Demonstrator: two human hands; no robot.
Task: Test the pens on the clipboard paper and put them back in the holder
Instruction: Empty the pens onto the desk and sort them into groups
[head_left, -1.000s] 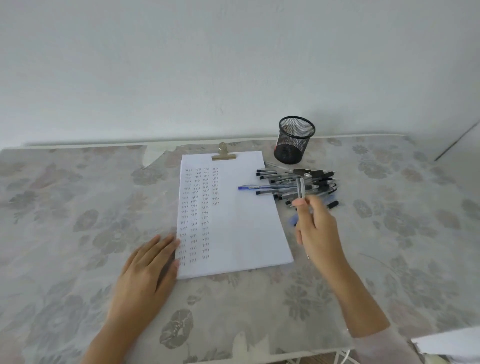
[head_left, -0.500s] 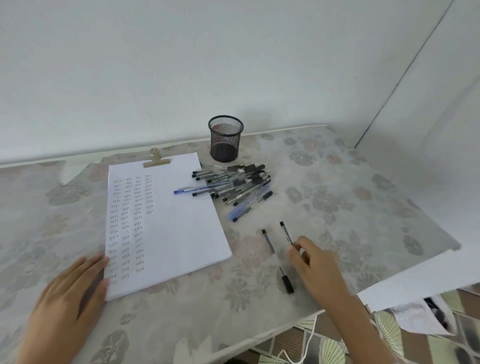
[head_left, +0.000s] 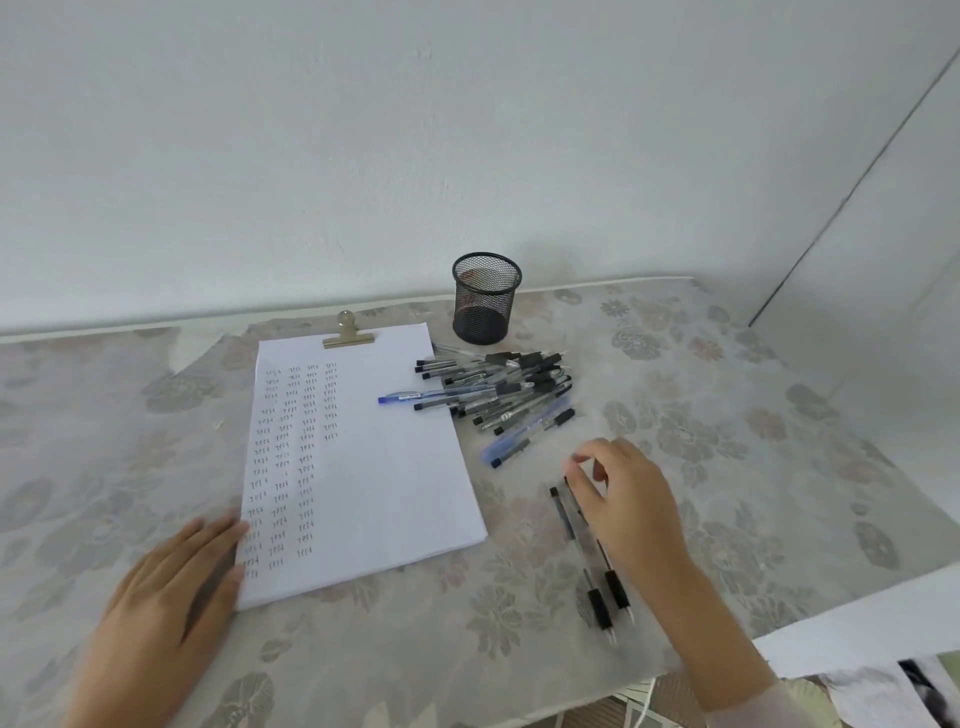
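White paper (head_left: 384, 467) lies under a brass clip (head_left: 348, 335), with several columns of small test marks on its left half. The black mesh holder (head_left: 486, 299) stands behind it and looks empty. A pile of several pens (head_left: 498, 395) lies between holder and paper. Two black-capped pens (head_left: 597, 597) lie side by side right of the paper. My right hand (head_left: 628, 504) hovers just over their upper ends, fingers apart, holding nothing. My left hand (head_left: 171, 597) lies flat at the paper's lower left corner.
The table (head_left: 753, 441) has a floral cloth; its front edge runs along the bottom right. A white sheet (head_left: 857, 629) hangs past the right corner. A wall stands close behind the holder.
My right hand carried a pen from the pile down to the spot right of the paper, laid it beside another pen and let go. The view swung right, then back left.
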